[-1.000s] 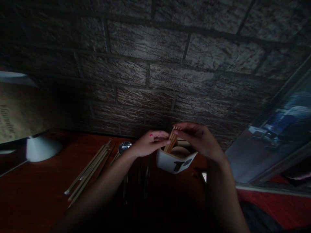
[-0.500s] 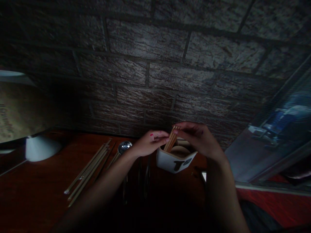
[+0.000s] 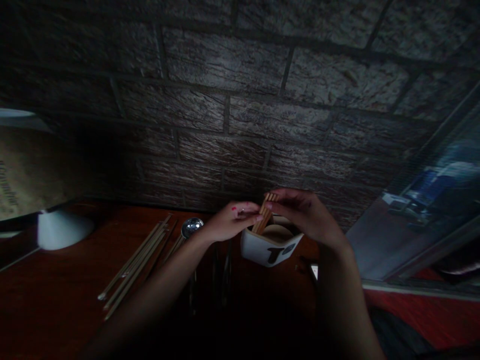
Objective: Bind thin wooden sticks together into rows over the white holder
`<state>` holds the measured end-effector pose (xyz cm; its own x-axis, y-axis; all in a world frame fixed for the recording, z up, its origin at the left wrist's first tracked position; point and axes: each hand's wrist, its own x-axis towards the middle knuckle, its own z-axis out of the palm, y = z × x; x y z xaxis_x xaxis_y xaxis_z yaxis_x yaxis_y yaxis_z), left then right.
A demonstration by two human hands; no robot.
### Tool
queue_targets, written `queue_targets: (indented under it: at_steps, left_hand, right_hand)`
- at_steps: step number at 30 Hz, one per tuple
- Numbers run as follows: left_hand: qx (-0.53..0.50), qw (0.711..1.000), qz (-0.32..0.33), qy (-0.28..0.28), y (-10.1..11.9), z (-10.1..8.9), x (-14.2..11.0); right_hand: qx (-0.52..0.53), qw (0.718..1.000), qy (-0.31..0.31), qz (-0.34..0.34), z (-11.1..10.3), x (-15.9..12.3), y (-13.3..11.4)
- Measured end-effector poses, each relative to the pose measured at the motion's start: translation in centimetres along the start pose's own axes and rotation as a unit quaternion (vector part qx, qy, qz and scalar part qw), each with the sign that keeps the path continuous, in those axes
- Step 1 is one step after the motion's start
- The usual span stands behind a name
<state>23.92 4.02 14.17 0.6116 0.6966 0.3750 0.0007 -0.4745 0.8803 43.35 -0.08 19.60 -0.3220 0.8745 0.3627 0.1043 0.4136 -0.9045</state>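
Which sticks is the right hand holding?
The brown bundle, pinched by the right hand and leaning in the white container, with the left hand at its side; the pale sticks lie on the table, further left.

The left hand (image 3: 234,220) has its fingers (image 3: 249,206) stretched toward the right hand (image 3: 309,212), thumb (image 3: 252,220) held below; the right fingers are bent above their thumb. Both forearms (image 3: 183,265) are slanted back from the fingertips.
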Motion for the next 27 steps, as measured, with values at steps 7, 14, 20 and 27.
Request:
queue_targets:
  at_steps: [7, 14, 20, 27]
  left_hand:
    - [-0.033, 0.999, -0.008, -0.012, 0.0, -0.4, -0.1]
    - [-0.002, 0.998, -0.052, -0.017, 0.8, -1.9, -0.6]
    - [0.080, 0.993, -0.091, 0.010, 0.1, -2.1, -0.6]
    - [0.076, 0.984, -0.130, -0.095, -0.7, -0.5, -0.6]
  right_hand:
    - [-0.044, 0.994, 0.094, -0.021, 0.0, 0.1, -0.2]
    - [-0.083, 0.936, 0.327, -0.100, -0.4, 0.1, -1.1]
    - [-0.076, 0.909, 0.406, -0.049, 0.9, -2.9, 0.9]
    - [-0.068, 0.964, -0.167, 0.195, 5.9, -10.7, 7.4]
